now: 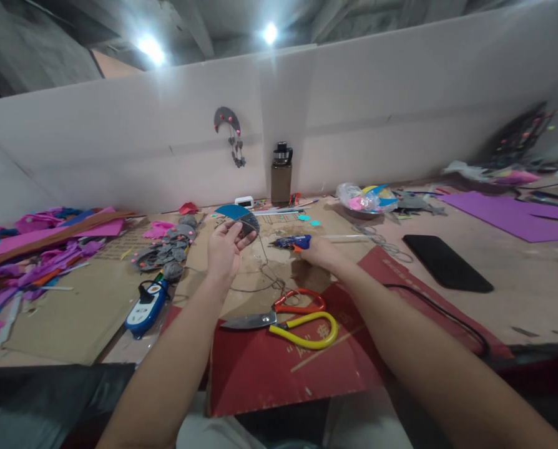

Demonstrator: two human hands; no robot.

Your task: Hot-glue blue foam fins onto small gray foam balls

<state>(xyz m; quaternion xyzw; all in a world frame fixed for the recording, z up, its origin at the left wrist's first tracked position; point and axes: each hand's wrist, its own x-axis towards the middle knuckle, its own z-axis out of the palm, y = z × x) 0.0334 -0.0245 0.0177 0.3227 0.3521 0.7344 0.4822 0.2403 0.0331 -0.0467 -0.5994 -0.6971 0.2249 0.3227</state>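
Note:
In my left hand [227, 246] is a curved blue and dark grey felt piece [236, 213], pinched at its lower edge above the cardboard. Grey yarn [264, 259] trails from it down to the work surface. My right hand [320, 252] is closed around a blue glue gun [292, 242], whose nozzle points left towards the felt piece but stays apart from it. A clear glue stick [347, 238] sticks out behind the gun. Scissors with one red and one yellow handle [314, 342] lie with blades pointing left, nearest to me.
Felt strips [40, 262] and a blue power strip [146, 308] lie at the left. A brown bottle [281, 181] stands at the back. To the right are a black phone [447, 262], purple sheets [504, 215] and a bowl of scraps [366, 212]. A black cable [440, 305] crosses red card.

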